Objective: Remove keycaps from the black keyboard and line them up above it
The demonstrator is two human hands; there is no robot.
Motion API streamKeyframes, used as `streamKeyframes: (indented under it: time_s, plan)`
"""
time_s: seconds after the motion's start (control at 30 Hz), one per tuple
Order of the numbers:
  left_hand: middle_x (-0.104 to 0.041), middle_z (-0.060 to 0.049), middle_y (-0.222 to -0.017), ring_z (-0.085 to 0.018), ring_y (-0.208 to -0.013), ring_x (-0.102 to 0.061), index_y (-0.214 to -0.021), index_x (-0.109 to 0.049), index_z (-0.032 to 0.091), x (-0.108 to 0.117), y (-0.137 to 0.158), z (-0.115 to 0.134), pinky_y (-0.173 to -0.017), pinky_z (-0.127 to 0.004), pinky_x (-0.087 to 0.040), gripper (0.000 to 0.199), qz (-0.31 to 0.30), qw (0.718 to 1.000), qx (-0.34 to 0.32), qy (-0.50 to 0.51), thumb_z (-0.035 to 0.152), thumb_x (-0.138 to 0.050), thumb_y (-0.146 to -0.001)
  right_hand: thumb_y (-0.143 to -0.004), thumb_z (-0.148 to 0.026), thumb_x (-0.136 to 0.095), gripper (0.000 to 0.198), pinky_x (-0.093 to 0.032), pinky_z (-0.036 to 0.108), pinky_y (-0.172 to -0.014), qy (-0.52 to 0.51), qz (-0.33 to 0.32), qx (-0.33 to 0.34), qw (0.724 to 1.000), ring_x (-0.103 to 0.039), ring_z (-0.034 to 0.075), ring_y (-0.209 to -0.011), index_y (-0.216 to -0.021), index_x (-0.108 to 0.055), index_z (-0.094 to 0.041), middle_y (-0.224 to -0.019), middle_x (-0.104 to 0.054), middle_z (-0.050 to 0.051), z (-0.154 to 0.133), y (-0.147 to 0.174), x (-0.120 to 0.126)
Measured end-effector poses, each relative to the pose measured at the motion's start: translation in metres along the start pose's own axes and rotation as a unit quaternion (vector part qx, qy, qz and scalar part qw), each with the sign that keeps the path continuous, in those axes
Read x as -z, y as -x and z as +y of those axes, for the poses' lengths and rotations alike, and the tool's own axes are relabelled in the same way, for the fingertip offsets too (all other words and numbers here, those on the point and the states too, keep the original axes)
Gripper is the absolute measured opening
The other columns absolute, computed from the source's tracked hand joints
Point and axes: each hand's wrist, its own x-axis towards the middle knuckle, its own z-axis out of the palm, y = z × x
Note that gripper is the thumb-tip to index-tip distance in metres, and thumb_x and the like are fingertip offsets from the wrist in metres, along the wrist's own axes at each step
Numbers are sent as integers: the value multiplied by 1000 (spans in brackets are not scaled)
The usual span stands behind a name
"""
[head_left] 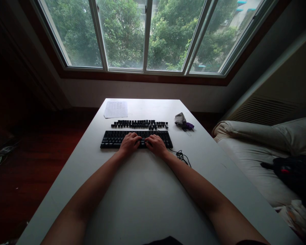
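Observation:
A black keyboard (112, 139) lies across the middle of a white table (142, 197). My left hand (129, 143) rests on its centre keys with the fingers curled down. My right hand (156, 144) sits right beside it on the keys, fingers bent the same way. The two hands nearly touch. Just behind the keyboard, loose black keycaps (139, 124) are laid out in rows. Whether either hand pinches a keycap is hidden by the fingers.
A printed sheet of paper (115, 109) lies at the table's far left. A grey cloth with a purple item (183, 121) sits at the far right. The keyboard cable (182, 157) is bunched right of my right wrist. A white sofa (257, 160) stands to the right.

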Motion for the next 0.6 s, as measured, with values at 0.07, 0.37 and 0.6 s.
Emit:
streamKeyframes:
  time_s: [0.07, 0.37, 0.6]
  plan:
    - [-62, -7, -106, -24, -100, -54, -115, -70, 26, 0, 0, 0, -91, -42, -46, 26, 1, 1000, 0, 0, 27, -56, -93, -96, -30, -57, 19, -39, 37, -87, -2, -2, -1, 1000, -55, 22, -95, -108, -69, -22, -98, -65, 7, 0, 0, 0]
    - [-61, -6, -105, -24, -101, -53, -115, -70, 26, -1, 0, -1, -91, -41, -45, 26, -2, 1000, 4, 1, 26, -57, -92, -96, -31, -57, 19, -39, 37, -87, -5, 0, -1, 1000, -54, 22, -95, -108, -69, -22, -97, -65, 7, 0, 0, -1]
    - [-62, -7, -106, -24, -101, -54, -114, -69, 26, -3, 0, -3, -91, -41, -45, 25, 2, 1000, 2, 3, 27, -57, -92, -97, -30, -56, 19, -39, 37, -88, -4, 1, 0, 1000, -55, 22, -95, -108, -69, -22, -98, -65, 7, -1, 0, 1]
